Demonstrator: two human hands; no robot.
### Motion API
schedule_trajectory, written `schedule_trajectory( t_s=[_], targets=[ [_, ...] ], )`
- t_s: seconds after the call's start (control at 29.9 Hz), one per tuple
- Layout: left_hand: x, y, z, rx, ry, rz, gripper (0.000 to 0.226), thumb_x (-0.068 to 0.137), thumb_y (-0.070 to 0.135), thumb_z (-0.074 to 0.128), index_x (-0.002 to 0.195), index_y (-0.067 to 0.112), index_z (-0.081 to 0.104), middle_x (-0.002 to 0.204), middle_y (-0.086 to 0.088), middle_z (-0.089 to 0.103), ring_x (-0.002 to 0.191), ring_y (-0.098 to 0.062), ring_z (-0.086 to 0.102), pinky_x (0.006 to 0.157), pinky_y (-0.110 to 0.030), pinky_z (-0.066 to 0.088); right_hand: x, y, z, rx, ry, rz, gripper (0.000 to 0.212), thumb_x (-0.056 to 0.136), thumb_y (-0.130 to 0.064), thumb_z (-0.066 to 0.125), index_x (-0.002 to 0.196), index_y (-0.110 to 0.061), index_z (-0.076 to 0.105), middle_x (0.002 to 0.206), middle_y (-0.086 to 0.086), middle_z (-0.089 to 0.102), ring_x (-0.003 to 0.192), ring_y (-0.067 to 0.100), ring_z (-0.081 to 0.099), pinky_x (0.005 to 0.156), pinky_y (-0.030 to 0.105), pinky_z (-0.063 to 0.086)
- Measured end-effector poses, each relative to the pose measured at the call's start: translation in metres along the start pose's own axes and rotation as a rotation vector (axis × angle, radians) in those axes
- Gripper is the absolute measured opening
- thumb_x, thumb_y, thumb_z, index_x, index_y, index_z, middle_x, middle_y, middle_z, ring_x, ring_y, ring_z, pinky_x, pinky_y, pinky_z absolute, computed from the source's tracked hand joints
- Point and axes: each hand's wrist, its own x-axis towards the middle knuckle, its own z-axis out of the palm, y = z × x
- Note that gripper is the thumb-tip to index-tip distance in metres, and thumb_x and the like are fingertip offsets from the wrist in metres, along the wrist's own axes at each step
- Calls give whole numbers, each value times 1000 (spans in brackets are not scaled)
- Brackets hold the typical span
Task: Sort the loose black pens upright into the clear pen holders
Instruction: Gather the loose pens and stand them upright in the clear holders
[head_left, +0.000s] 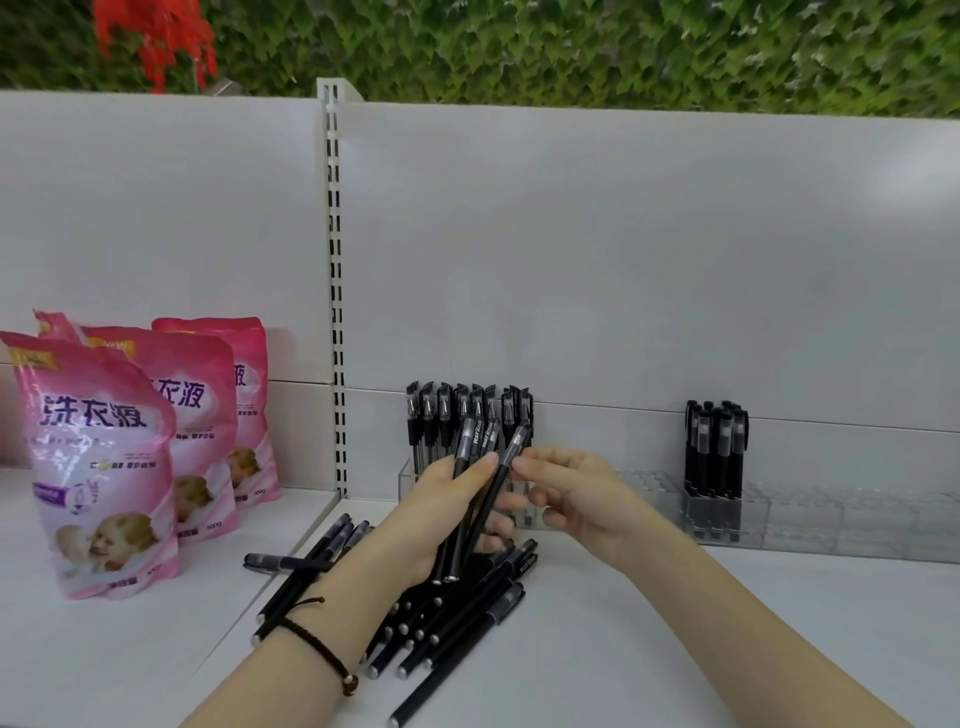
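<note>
held pens (491, 499): three, tilted
left hand (436, 514): gripping all three
right hand (576, 499): pinching rightmost pen
loose pens (467, 613): pile, shelf (675, 649) front, uncountable

Two hands (441, 514) (576, 493), three pens (511, 448) in hand, at least three pink pouches (98, 457)

Left hand (447, 512) grips pens (470, 499); right hand (569, 496) pinches one.

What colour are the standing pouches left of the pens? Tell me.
The pouches are pink, fading to white lower down, with purple lettering. The head view is the only one and shows them clearly.
</note>
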Motion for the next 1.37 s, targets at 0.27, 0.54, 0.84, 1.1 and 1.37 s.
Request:
schedule_trajectory(
  t_s=[0.27, 0.54, 0.84, 1.1, 1.37],
  targets=[
    [6, 3, -10, -203, 161, -7, 21, 98, 32, 53, 101, 12, 47, 62, -1, 51, 42, -8, 39, 35, -19, 34, -7, 0, -12, -849, -178, -98, 10, 84, -16, 72, 93, -20, 70, 76, -12, 61, 56, -1, 48, 52, 13, 37],
    [4, 2, -9, -210, 158, -36, 22, 99, 31, 52, 104, 11, 45, 61, -1, 50, 42, -8, 38, 34, -18, 33, -7, 6, -23, -1165, -371, -85, 21, 84, -24, 71, 103, -33, 69, 108, -3, 66, 99, 16, 60, 93, 33, 47],
    [-1, 1, -9, -145, 116, -30, 24, 92, 26, 62, 98, 3, 58, 61, 0, 52, 46, -8, 45, 39, -17, 39, -4, 6, -33, -1195, -347, -108, 17, 84, -21, 71, 101, -21, 74, 101, -3, 68, 95, 15, 60, 80, 19, 44],
    [-9, 7, 1, -20, -74, -94, 15, 98, 19, 54, 95, 5, 56, 101, -19, 73, 94, -30, 71, 86, -46, 57, -10, -17, -47, -591, -370, -134, 22, 83, -5, 72, 104, -10, 74, 100, 9, 73, 91, 12, 64, 88, 22, 51],
    [-8, 2, 2, 25, -209, -198, 35, 95, 37, 55, 108, 5, 61, 94, -19, 72, 63, -20, 65, 50, -27, 54, -4, -16, -42, -426, -262, -216, 27, 82, -3, 72, 109, -9, 68, 93, 9, 69, 84, 13, 61, 70, 24, 48]
  ],
)
